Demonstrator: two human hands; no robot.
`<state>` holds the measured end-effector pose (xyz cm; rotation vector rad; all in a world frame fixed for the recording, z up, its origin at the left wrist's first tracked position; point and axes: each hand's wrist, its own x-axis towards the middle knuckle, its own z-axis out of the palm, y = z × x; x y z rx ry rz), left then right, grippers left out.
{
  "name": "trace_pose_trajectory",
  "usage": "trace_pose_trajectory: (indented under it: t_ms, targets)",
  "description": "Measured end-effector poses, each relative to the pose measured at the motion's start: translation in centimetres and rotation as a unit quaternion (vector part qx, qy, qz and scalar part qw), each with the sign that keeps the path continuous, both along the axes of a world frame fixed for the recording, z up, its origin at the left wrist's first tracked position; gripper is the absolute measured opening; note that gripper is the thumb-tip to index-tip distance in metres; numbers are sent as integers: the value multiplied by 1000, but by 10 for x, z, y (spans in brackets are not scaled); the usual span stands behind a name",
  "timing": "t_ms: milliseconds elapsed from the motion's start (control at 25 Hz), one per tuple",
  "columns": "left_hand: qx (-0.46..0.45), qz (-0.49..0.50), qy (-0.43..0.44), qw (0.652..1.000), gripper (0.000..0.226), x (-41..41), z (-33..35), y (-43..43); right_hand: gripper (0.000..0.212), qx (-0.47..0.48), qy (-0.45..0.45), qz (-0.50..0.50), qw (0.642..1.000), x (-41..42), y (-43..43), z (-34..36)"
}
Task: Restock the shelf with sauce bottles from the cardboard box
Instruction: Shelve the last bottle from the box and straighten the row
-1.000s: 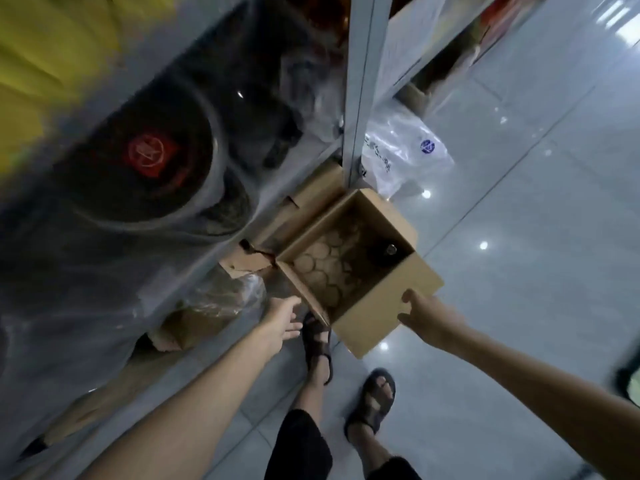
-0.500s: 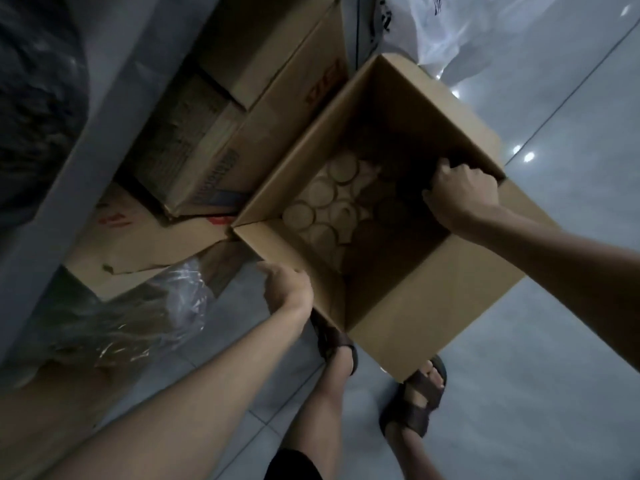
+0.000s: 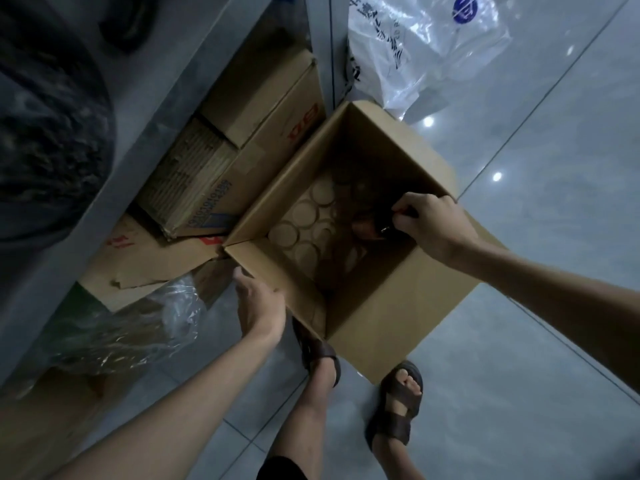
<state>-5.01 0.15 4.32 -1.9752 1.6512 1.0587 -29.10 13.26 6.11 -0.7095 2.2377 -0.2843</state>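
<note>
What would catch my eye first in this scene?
The open cardboard box on the grey floor, its bottom marked with round impressions. The right hand reaches inside, its fingers closed on a dark bottle, while the left hand rests against the box's near corner.

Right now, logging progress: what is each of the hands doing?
Left hand: open, resting against the cardboard box wall.
Right hand: closed on a dark bottle inside the box.

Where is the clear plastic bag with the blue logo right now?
The clear plastic bag lies on the grey floor at the head view's upper right, just beyond the open cardboard box.
</note>
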Motion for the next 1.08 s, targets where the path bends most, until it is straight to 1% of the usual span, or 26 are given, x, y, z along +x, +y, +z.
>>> trace_pose_trajectory:
  t_ms: [40, 80, 120, 200, 240, 280, 320, 360, 440, 520, 600, 720, 800, 840, 920, 1000, 1080]
  targets:
    - [-37, -56, 26, 997, 85, 0, 12, 4, 20, -23, -35, -21, 999, 6, 2, 16]
    - [-67, -132, 53, 988, 90, 0, 23, 9, 17, -49, -72, -41, 995, 12, 4, 33]
    - [-88, -210, 85, 970, 95, 0, 33, 14, 14, -73, -107, -51, 990, 17, 6, 52]
    - [-89, -338, 155, 924, 106, -4, 53, 24, 10, -119, -172, -42, 977, 28, 10, 96]
    - [-89, -380, 181, 903, 111, -4, 65, 28, 10, -143, -212, -44, 966, 34, 11, 119]
    - [-97, -403, 197, 889, 112, -5, 79, 31, 11, -161, -255, -56, 952, 37, 13, 141]
    - [-118, -411, 209, 880, 108, -6, 99, 33, 12, -172, -292, -73, 938, 40, 18, 165]
    - [-146, -415, 219, 871, 99, -5, 121, 34, 13, -177, -318, -85, 928, 42, 24, 190]
    - [-207, -430, 230, 848, 78, -3, 176, 33, 14, -185, -344, -84, 917, 45, 35, 242]
    - [-235, -447, 239, 829, 70, -3, 234, 32, 15, -202, -349, -93, 910, 45, 42, 297]
    - [-246, -455, 249, 819, 67, -4, 297, 33, 15, -224, -330, -117, 909, 42, 45, 361]
    - [-266, -425, 260, 825, 62, -6, 412, 34, 14, -288, -308, -137, 897, 36, 42, 470]
    - [-284, -393, 259, 835, 60, -2, 498, 37, 27, -333, -304, -125, 884, 39, 40, 545]
    - [-290, -385, 261, 837, 60, 2, 540, 36, 34, -356, -295, -112, 879, 41, 38, 580]
    - [-287, -366, 271, 843, 63, 11, 618, 34, 33, -390, -291, -85, 870, 52, 33, 642]
    - [-289, -321, 300, 851, 67, 24, 687, 32, 36, -415, -319, -47, 851, 72, 27, 694]
    - [-311, -276, 342, 843, 69, 42, 755, 30, 41, -427, -341, -1, 837, 102, 20, 746]
